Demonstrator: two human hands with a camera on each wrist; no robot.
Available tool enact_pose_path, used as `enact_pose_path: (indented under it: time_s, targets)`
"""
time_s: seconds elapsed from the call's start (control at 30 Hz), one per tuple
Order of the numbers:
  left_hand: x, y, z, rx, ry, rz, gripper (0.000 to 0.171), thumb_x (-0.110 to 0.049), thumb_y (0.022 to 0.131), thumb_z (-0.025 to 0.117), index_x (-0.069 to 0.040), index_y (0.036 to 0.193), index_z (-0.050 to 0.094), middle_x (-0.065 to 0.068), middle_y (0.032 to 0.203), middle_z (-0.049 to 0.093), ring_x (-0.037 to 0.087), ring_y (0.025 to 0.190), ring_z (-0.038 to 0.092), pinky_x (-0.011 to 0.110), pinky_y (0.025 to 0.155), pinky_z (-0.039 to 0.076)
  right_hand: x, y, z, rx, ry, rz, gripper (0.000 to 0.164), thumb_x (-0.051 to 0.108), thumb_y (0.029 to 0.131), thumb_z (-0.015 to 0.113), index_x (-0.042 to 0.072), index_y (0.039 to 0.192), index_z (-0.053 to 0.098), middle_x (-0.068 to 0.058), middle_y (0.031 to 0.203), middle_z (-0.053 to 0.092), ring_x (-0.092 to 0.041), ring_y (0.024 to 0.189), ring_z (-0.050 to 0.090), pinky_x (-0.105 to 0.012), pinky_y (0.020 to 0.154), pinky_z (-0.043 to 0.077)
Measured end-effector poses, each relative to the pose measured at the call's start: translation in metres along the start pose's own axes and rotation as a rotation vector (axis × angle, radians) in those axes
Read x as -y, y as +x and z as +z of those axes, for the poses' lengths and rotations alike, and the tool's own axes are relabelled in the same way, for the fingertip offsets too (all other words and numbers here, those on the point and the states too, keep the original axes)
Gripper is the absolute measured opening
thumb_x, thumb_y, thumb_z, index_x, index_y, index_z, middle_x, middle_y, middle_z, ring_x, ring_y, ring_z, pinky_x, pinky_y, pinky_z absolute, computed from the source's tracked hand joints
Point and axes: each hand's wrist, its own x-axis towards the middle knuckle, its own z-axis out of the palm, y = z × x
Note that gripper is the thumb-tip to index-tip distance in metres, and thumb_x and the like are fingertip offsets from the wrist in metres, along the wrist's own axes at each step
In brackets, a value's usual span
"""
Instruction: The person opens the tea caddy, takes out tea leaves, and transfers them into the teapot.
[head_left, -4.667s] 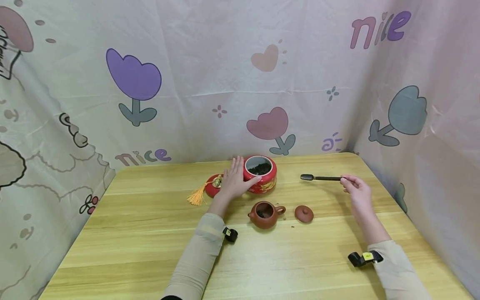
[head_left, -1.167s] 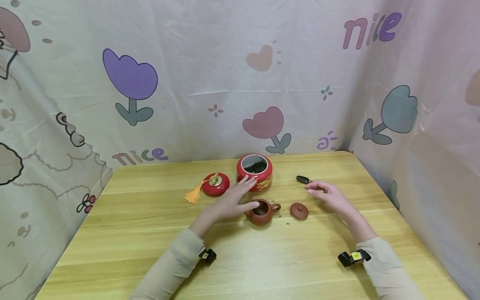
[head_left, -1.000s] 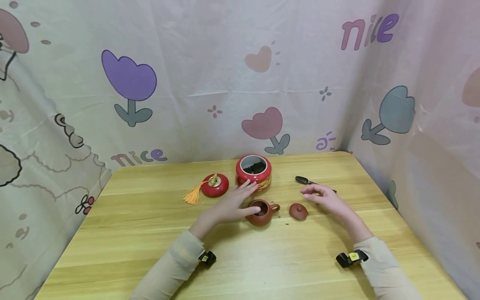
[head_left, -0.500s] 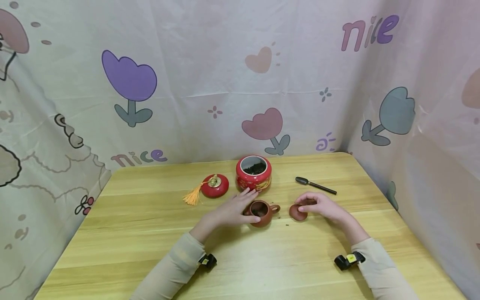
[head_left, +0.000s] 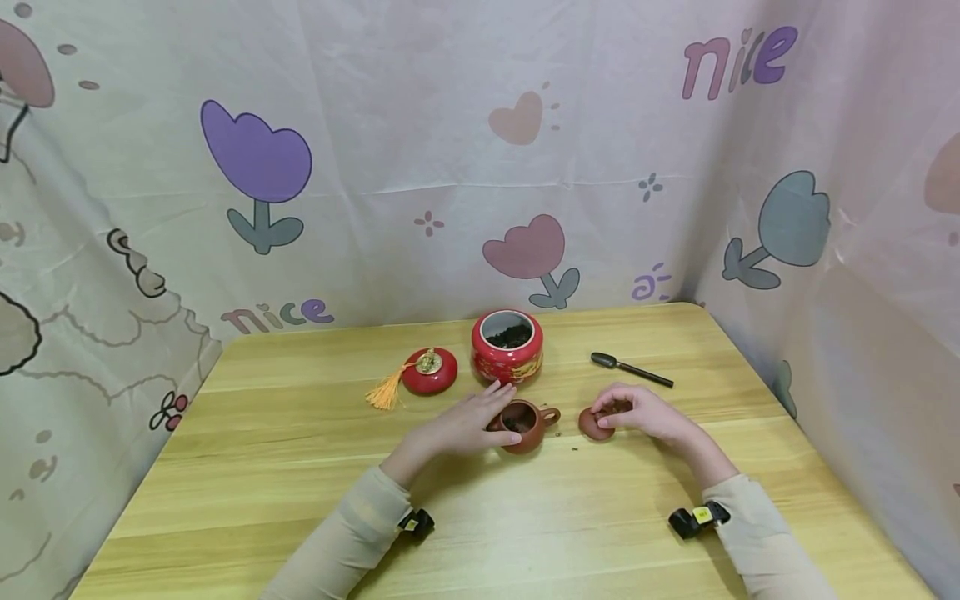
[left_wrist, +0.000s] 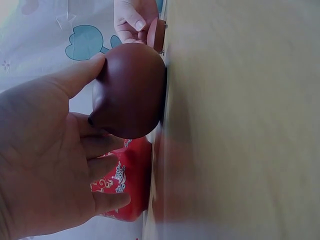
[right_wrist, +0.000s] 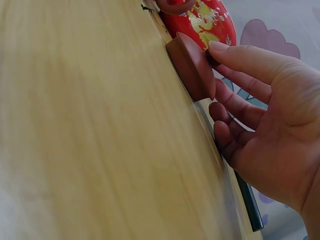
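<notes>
A small brown clay teapot stands uncovered on the table, dark leaves inside it. My left hand is beside its spout, the fingers fairly straight and the thumb touching the pot near the rim. To the right lies the matching teapot lid, low on the table. My right hand pinches its knob between thumb and fingers; in the right wrist view the teapot lid rests on or just at the tabletop. Behind the teapot stands a red tea jar, open, with dark tea leaves.
The red jar lid with a yellow tassel lies left of the jar. A black tea scoop lies behind my right hand. A few leaf crumbs dot the wooden table. A patterned curtain hangs behind.
My right hand has put the tea scoop down and come to the teapot lid, taking its knob. My left hand has moved from the red jar to the teapot.
</notes>
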Motion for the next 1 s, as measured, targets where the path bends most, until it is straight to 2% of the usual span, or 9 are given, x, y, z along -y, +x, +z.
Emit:
enact_pose_path:
  time_s: [0.27,0.5,0.77,1.0]
  targets:
    - [0.0,0.0,0.001,-0.006,-0.006,-0.012,0.086,-0.062,0.093,0.05,-0.013,0.156,0.021,0.003,0.165,0.015,0.025,0.154,0.008,0.057,0.121,0.018,-0.006,0.002,-0.001,0.016,0.01,-0.038,0.02,0.015,0.085,0.075,0.008,0.103,0.07,-0.015,0.109,0.064,-0.009,0.097,0.057,-0.022,0.082,0.049]
    - [0.0,0.0,0.002,-0.004,-0.005,-0.019,0.086,-0.063,0.092,0.049,-0.013,0.156,0.021,0.003,0.165,0.014,0.024,0.154,0.008,0.057,0.121,0.017,-0.006,0.001,-0.001,0.004,0.006,-0.023,0.018,0.015,0.085,0.075,0.008,0.101,0.071,-0.014,0.109,0.063,-0.012,0.097,0.057,-0.022,0.082,0.048]
    - [0.0,0.0,0.001,-0.004,0.008,-0.014,0.086,-0.064,0.093,0.047,-0.014,0.157,0.019,0.002,0.165,0.013,0.024,0.154,0.007,0.057,0.121,0.016,0.001,0.0,-0.002,-0.046,-0.023,-0.007,0.018,0.018,0.083,0.076,0.011,0.1,0.071,-0.012,0.112,0.064,-0.013,0.099,0.057,-0.023,0.082,0.047]
    - [0.0,0.0,0.002,-0.003,0.009,-0.013,0.086,-0.064,0.093,0.047,-0.013,0.157,0.02,0.002,0.165,0.013,0.024,0.154,0.007,0.056,0.121,0.016,0.015,-0.001,-0.003,-0.068,-0.082,-0.049,0.017,0.02,0.083,0.077,0.015,0.098,0.071,-0.009,0.108,0.067,-0.007,0.098,0.058,-0.023,0.082,0.049]
